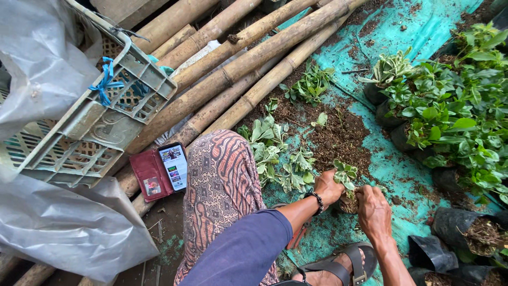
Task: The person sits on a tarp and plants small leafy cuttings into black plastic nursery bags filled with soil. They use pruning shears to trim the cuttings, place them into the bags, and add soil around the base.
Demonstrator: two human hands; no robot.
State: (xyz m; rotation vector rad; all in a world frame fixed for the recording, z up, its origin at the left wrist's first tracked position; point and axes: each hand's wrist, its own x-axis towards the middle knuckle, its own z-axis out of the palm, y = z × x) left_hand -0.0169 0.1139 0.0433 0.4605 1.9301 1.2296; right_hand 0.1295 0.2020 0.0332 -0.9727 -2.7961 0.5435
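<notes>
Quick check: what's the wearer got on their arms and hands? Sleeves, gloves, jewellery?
Both hands are bare, no gloves. The left hand has a dark beaded bracelet at the wrist, and that arm carries a dark blue sleeve ending short of the forearm. The right hand and forearm show no sleeve, watch or rings.

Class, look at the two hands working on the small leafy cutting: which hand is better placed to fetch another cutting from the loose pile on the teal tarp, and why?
Probably the left hand. It sits beside the pile of loose green leafy cuttings on the teal plastic tarp, while the right hand lies on the far side, nearer the black plastic nursery bags.
</notes>
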